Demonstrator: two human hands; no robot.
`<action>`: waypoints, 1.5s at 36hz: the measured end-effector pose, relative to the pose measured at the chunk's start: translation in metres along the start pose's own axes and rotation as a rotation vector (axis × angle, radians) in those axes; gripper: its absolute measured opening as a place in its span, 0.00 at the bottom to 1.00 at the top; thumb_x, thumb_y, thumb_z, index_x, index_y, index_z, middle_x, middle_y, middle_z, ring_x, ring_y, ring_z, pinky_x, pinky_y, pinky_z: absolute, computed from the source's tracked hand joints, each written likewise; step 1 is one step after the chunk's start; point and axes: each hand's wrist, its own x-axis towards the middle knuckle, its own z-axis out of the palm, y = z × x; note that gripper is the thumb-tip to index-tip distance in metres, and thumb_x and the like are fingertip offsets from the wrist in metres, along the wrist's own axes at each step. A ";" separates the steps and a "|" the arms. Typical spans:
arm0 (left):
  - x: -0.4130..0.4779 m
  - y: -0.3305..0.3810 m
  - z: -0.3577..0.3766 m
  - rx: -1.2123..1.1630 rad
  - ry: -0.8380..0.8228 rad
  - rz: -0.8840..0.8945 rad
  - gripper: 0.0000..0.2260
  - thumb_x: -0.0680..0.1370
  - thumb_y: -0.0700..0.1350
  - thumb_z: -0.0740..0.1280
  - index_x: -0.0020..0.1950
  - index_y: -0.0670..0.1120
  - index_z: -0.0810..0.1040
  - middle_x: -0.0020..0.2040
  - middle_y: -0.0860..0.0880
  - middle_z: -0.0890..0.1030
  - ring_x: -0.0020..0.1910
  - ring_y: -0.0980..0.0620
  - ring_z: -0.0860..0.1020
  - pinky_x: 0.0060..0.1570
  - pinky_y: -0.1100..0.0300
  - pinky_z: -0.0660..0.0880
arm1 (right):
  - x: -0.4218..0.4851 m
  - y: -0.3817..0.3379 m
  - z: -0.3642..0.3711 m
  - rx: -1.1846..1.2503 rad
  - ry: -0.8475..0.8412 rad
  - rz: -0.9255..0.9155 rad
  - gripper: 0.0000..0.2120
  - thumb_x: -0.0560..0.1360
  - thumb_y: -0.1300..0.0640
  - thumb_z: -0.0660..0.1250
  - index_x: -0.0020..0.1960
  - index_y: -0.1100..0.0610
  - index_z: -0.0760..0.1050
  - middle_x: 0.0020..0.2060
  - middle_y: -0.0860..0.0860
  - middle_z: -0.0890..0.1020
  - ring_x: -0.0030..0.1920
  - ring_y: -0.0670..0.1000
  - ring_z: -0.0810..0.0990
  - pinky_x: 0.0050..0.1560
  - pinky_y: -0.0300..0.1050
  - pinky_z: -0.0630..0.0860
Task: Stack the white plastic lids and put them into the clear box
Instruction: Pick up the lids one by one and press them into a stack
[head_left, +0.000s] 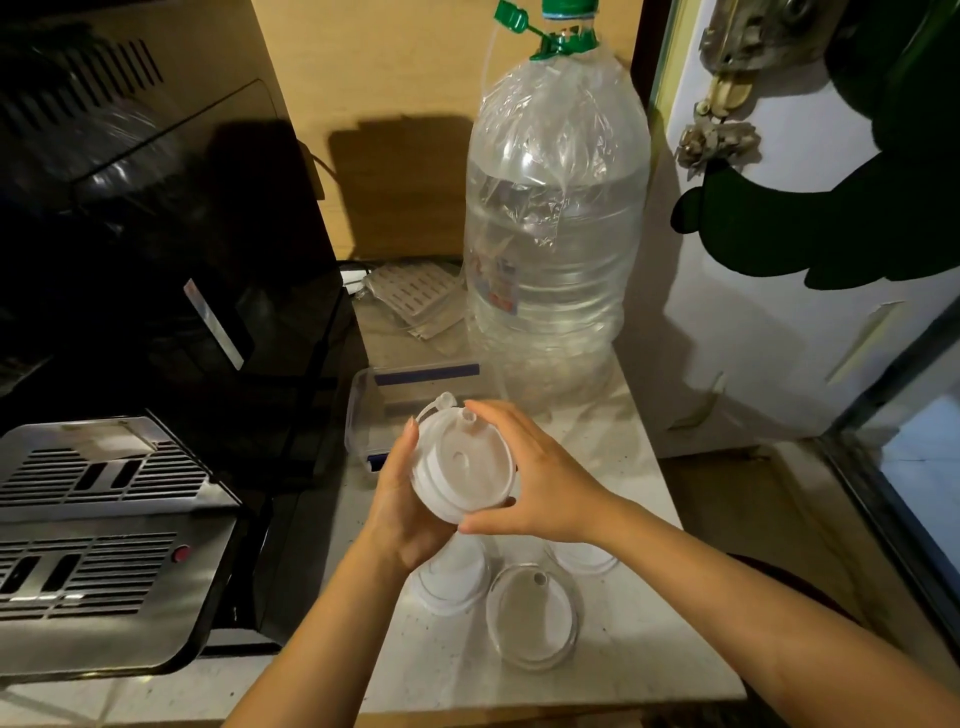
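- My left hand and right hand both clasp the stack of white lids by its rim.
- Light, thin, slippery plastic; I judge rim-gripping safest.

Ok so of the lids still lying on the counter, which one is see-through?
The clear lid nearest the camera, with a small hole near its rim. The two lids behind it, under the left hand and right hand, look white.

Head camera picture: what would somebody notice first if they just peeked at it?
Probably the two hands, left hand and right hand, holding a stack of white lids right in the middle. Behind them towers a huge clear water bottle, and more lids lie on the counter below.
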 end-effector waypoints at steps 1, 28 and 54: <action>0.000 0.001 0.001 0.002 -0.006 0.003 0.30 0.52 0.61 0.78 0.48 0.47 0.83 0.44 0.44 0.84 0.44 0.48 0.82 0.42 0.54 0.81 | 0.001 0.000 0.001 -0.005 0.000 -0.009 0.45 0.61 0.48 0.77 0.70 0.46 0.54 0.60 0.35 0.59 0.58 0.34 0.60 0.54 0.25 0.61; 0.018 -0.018 -0.021 0.077 0.044 -0.149 0.32 0.49 0.54 0.79 0.51 0.49 0.77 0.47 0.43 0.78 0.44 0.42 0.77 0.36 0.52 0.78 | -0.053 0.122 -0.006 -0.383 -0.309 0.432 0.50 0.63 0.47 0.75 0.73 0.46 0.46 0.75 0.49 0.50 0.73 0.52 0.51 0.68 0.46 0.58; 0.033 -0.030 -0.029 0.085 0.073 -0.228 0.35 0.49 0.54 0.80 0.53 0.48 0.75 0.46 0.43 0.78 0.45 0.42 0.74 0.33 0.51 0.78 | -0.033 0.092 -0.023 -0.214 0.067 0.493 0.44 0.59 0.44 0.77 0.67 0.51 0.58 0.66 0.49 0.64 0.65 0.50 0.63 0.58 0.43 0.65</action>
